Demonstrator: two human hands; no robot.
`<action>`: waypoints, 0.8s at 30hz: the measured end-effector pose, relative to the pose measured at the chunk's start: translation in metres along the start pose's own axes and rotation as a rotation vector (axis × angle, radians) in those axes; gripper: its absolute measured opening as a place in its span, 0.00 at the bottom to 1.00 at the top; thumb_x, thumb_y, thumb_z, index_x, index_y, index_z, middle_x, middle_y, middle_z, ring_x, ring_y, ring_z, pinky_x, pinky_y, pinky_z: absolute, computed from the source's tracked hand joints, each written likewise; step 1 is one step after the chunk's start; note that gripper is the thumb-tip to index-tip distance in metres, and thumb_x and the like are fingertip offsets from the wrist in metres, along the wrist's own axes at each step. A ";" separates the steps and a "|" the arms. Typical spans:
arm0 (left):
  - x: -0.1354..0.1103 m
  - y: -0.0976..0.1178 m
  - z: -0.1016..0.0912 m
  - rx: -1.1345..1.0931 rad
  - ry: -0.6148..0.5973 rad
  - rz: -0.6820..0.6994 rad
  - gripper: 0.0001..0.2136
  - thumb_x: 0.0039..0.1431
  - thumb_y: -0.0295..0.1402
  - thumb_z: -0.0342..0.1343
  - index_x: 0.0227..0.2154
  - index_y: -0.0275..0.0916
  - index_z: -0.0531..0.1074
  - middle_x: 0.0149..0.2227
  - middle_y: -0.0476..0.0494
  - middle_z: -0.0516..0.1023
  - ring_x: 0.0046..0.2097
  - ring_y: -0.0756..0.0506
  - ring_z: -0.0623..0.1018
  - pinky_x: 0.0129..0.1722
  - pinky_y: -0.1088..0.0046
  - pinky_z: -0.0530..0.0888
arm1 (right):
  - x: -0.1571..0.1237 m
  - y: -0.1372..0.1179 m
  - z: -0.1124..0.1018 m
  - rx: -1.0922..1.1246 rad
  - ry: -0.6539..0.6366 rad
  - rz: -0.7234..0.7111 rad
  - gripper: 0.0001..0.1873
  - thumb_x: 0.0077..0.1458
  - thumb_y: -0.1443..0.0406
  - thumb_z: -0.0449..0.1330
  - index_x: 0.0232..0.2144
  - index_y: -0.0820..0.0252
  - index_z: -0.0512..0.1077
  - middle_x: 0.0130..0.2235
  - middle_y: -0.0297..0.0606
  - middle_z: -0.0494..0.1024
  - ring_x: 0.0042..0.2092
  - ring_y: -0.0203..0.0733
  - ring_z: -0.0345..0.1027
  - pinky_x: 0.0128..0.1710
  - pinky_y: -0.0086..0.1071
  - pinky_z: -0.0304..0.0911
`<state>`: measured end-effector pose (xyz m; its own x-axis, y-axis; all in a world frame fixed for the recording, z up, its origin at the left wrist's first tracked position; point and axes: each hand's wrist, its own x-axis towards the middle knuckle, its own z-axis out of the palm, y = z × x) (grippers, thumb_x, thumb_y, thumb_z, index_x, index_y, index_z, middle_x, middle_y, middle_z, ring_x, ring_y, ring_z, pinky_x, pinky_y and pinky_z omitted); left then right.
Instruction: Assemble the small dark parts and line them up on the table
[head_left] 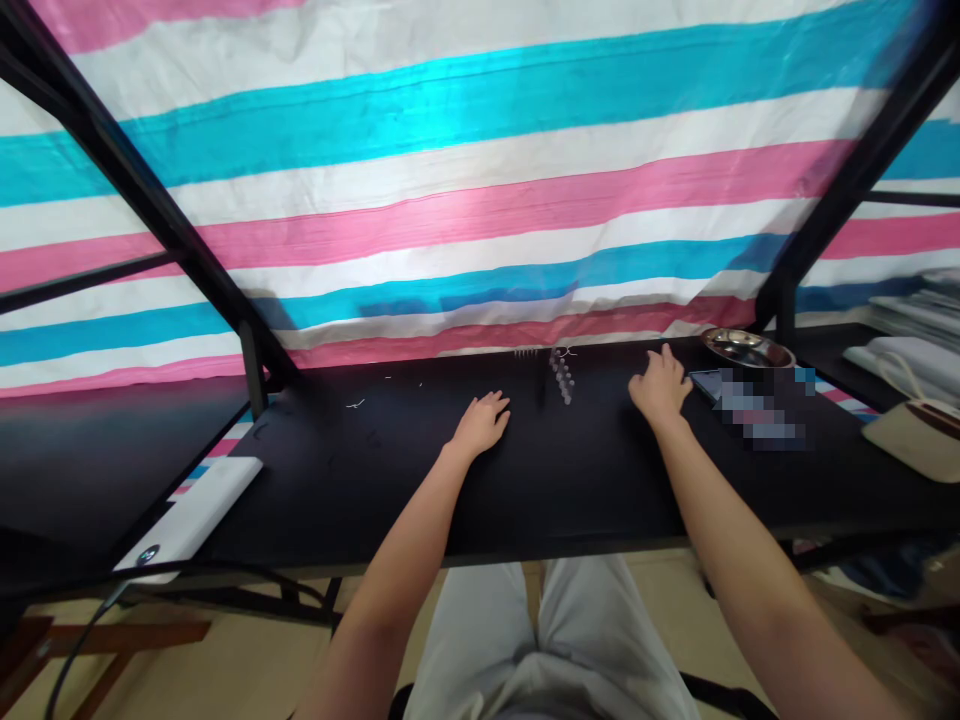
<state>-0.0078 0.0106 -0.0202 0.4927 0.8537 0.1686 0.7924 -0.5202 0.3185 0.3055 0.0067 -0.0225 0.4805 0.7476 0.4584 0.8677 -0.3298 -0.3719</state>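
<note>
My left hand (480, 422) lies flat on the black table (420, 480), palm down, fingers stretched out and empty. My right hand (660, 385) rests on the table further right, fingers spread, holding nothing. Between and just beyond the hands lies a short row of small clear bead-like pieces (562, 380) beside a thin dark stick (541, 382). A small comb-like strip (526, 353) sits at the table's far edge.
A metal bowl (746, 348) stands at the far right, with a phone (709, 383) in front of it. A white power bank (191, 515) with a cable lies at the left edge. A striped tarp (480, 180) hangs behind black frame poles (251, 365).
</note>
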 end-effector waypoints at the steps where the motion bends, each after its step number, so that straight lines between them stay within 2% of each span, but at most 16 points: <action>1: 0.000 0.000 0.000 -0.002 -0.001 0.001 0.19 0.60 0.34 0.43 0.52 0.36 0.65 0.58 0.37 0.61 0.60 0.42 0.61 0.57 0.57 0.57 | 0.004 0.007 0.000 -0.021 0.031 0.005 0.28 0.48 0.69 0.48 0.53 0.66 0.58 0.61 0.53 0.51 0.58 0.56 0.46 0.50 0.61 0.45; 7: 0.000 0.001 -0.001 -0.015 -0.008 0.000 0.19 0.60 0.34 0.43 0.52 0.36 0.65 0.58 0.36 0.61 0.60 0.41 0.60 0.57 0.56 0.57 | 0.009 0.038 0.004 -0.118 0.033 0.043 0.28 0.46 0.69 0.49 0.52 0.64 0.58 0.61 0.53 0.49 0.57 0.57 0.44 0.48 0.63 0.46; 11: 0.000 0.000 0.000 -0.008 -0.013 -0.004 0.19 0.60 0.34 0.43 0.53 0.37 0.65 0.58 0.37 0.61 0.60 0.41 0.60 0.57 0.56 0.57 | 0.010 0.052 0.008 -0.103 0.004 0.124 0.28 0.47 0.67 0.49 0.52 0.64 0.58 0.60 0.53 0.49 0.56 0.58 0.47 0.47 0.61 0.49; 15: 0.001 -0.002 0.001 -0.004 -0.010 0.001 0.19 0.60 0.35 0.42 0.53 0.37 0.64 0.58 0.37 0.61 0.60 0.41 0.60 0.57 0.56 0.56 | 0.011 0.060 0.010 -0.070 0.022 0.131 0.29 0.45 0.65 0.51 0.51 0.67 0.59 0.59 0.56 0.51 0.55 0.60 0.48 0.47 0.59 0.51; 19: 0.001 -0.002 0.002 -0.011 -0.004 -0.003 0.19 0.60 0.35 0.43 0.52 0.37 0.65 0.58 0.38 0.61 0.60 0.41 0.60 0.57 0.55 0.57 | 0.007 0.060 0.012 -0.031 0.071 0.062 0.26 0.45 0.67 0.50 0.49 0.68 0.61 0.58 0.56 0.55 0.56 0.59 0.50 0.49 0.58 0.49; 24: 0.001 0.000 0.003 -0.022 0.058 0.038 0.19 0.60 0.34 0.44 0.52 0.36 0.65 0.56 0.37 0.65 0.58 0.42 0.64 0.56 0.57 0.60 | 0.001 0.051 0.013 0.075 0.082 -0.172 0.22 0.46 0.69 0.49 0.45 0.66 0.66 0.54 0.52 0.63 0.52 0.55 0.57 0.48 0.50 0.55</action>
<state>-0.0060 0.0117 -0.0232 0.4997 0.8338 0.2347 0.7652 -0.5519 0.3316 0.3487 -0.0019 -0.0516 0.3371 0.7391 0.5832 0.9275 -0.1546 -0.3403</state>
